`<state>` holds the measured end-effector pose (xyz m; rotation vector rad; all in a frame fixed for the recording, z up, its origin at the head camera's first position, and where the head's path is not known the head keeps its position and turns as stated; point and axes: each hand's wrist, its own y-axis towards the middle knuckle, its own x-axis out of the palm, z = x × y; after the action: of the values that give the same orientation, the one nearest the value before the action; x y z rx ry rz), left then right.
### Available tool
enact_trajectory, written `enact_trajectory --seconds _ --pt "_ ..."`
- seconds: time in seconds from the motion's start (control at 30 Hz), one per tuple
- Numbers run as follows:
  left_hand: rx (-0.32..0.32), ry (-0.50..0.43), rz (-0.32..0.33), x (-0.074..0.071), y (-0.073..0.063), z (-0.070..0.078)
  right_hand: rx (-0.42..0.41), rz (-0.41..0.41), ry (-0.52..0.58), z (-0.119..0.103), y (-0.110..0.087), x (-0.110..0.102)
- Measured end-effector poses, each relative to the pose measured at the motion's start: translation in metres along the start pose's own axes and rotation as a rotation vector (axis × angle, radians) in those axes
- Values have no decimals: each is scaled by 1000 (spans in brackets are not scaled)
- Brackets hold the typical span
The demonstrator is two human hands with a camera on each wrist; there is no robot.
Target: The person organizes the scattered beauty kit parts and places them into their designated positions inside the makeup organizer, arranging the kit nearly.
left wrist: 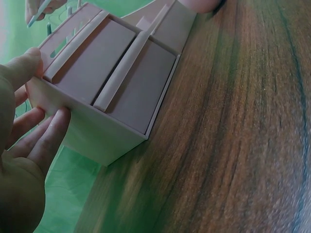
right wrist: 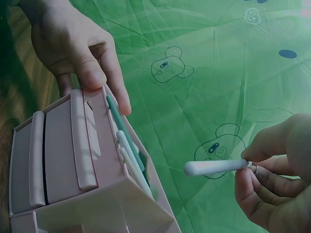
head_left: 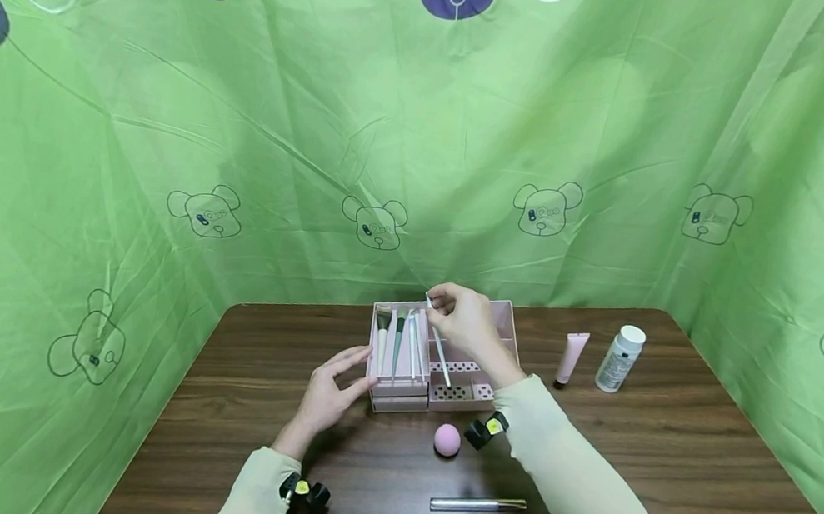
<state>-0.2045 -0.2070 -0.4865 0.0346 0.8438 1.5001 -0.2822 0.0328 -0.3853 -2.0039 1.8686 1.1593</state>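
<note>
In the head view my right hand (head_left: 462, 317) pinches a slim white-handled makeup brush (head_left: 441, 352) above the middle of a pink desktop organizer (head_left: 400, 405). The right wrist view shows that brush's rounded handle end (right wrist: 214, 167) pointing away from the fingertips; its bristle end is hidden there. My left hand (head_left: 328, 391) rests against the organizer's left side, its fingers fairly straight and the thumb at the front upper corner. Several other brushes stand in the organizer's left compartment, among them a dark-bristled brush (head_left: 382, 342) and a green-handled brush (head_left: 397, 346).
A pink makeup sponge (head_left: 447, 440) lies in front of the organizer, with a silver pen-like tube (head_left: 478, 505) nearer me. To the right stand a pink squeeze tube (head_left: 570, 359) and a white-capped bottle (head_left: 620, 358). A green curtain (head_left: 459, 237) hangs behind the wooden table (head_left: 663, 451).
</note>
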Motion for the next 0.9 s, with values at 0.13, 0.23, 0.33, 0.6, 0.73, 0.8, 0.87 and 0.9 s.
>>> enact_trajectory --seconds 0.13,0.23,0.33,0.6,0.73,0.8,0.87,0.9 --pt "0 5 13 5 -1 -17 9 -1 19 -4 4 4" --pt "-9 6 10 7 -1 -31 28 -11 36 -7 6 7" --pt "-11 0 -2 7 -1 -38 40 -22 40 -9 9 11" --pt "3 -12 -13 7 0 -41 58 -40 54 -12 17 21" --pt "5 -10 -5 7 -1 -38 63 -46 59 -12 20 26" --pt "8 -14 1 6 0 -32 67 -48 56 -13 21 29" --pt "10 -21 3 5 0 -23 69 -51 55 -14 23 32" --pt "9 -22 3 4 0 -18 70 -54 54 -14 23 33"
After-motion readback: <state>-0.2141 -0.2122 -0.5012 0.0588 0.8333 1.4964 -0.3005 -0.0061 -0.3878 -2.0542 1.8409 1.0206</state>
